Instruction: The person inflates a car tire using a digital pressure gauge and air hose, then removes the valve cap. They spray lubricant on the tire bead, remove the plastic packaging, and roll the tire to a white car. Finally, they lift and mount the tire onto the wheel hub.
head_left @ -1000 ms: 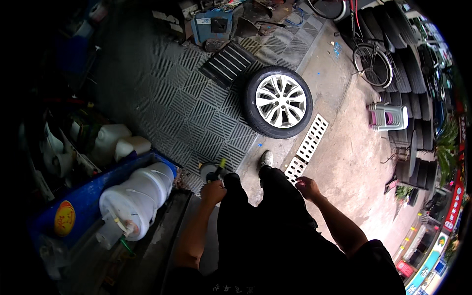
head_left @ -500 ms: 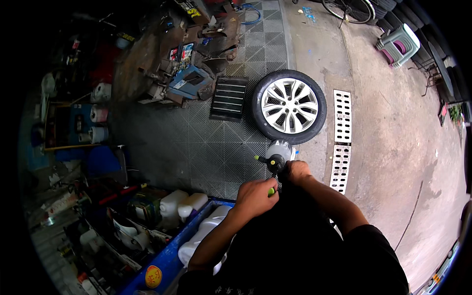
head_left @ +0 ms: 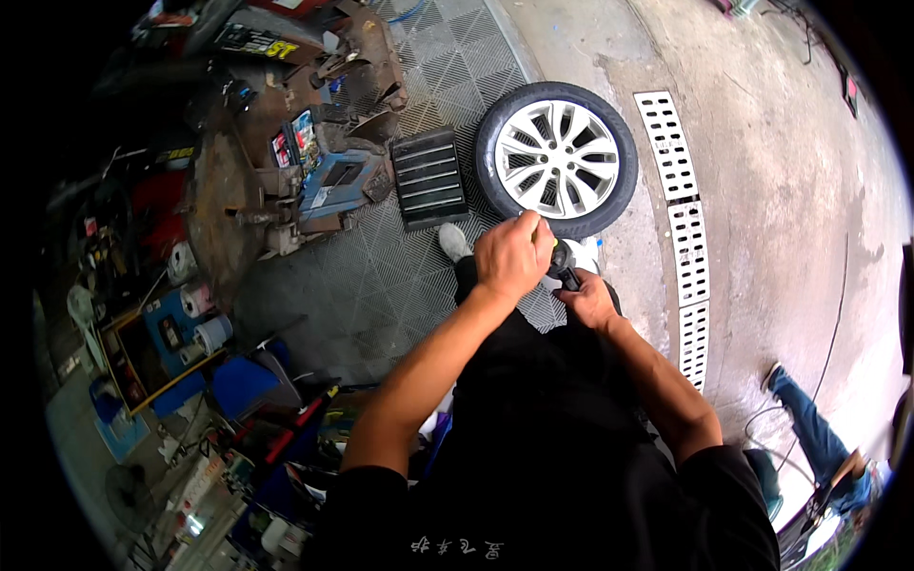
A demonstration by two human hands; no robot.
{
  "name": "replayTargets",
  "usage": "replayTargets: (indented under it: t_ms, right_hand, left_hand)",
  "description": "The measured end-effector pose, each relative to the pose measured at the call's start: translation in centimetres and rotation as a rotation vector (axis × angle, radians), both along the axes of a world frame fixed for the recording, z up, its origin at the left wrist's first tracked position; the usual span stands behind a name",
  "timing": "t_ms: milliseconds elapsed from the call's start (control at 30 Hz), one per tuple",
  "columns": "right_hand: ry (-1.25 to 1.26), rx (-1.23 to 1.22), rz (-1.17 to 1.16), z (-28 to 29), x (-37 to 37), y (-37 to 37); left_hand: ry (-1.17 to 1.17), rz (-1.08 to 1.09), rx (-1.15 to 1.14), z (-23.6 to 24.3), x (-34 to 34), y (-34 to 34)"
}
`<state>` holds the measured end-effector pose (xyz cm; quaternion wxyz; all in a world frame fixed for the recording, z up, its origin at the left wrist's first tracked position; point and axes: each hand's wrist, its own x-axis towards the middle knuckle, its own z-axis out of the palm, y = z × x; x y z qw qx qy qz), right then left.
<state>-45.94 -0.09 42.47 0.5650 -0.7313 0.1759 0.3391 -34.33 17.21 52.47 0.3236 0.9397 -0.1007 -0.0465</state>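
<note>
A pump sprayer (head_left: pixel 563 257) with a black head is in front of me, close to the near edge of an alloy car wheel (head_left: pixel 555 160) with its tire, which lies flat on the floor. My right hand (head_left: pixel 592 301) is closed around the sprayer's black handle. My left hand (head_left: pixel 514 255) is a fist at the top of the sprayer. A yellow-green bit shows at its knuckles, and the fingers hide most of the part it grips. The sprayer's bottle is mostly hidden.
Left of the wheel lies a black slatted panel (head_left: pixel 428 179), with my shoe (head_left: pixel 454 242) below it. Farther left stands blue and rusty machinery (head_left: pixel 343 181). A perforated drain cover (head_left: pixel 666 143) runs along the right. Another person (head_left: pixel 819 433) is at the lower right.
Both hands and the sprayer have moved up in the picture, nearer the wheel. My left hand has gone from below the sprayer's head to its upper left. The view has turned.
</note>
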Motion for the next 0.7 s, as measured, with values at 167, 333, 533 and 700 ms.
replayTargets:
  t_ms: [167, 333, 533, 700]
  right_hand:
    - [0.077, -0.017, -0.264, -3.0, 4.2, 5.0]
    - [0.22, 0.146, -0.533, -9.4, 8.0, 9.6]
    - [0.267, 0.19, -0.653, -16.8, 12.3, 11.0]
    - [0.283, 0.048, -0.546, -23.1, 14.6, 13.0]
  left_hand:
    - [0.344, 0.01, -0.708, -2.3, 7.0, 6.1]
    - [0.589, -0.11, 0.254, -18.7, 2.3, 18.3]
    - [1.256, -0.172, 0.821, -22.0, -3.6, 25.5]
    - [1.118, 0.055, 0.811, -24.2, -5.7, 27.4]
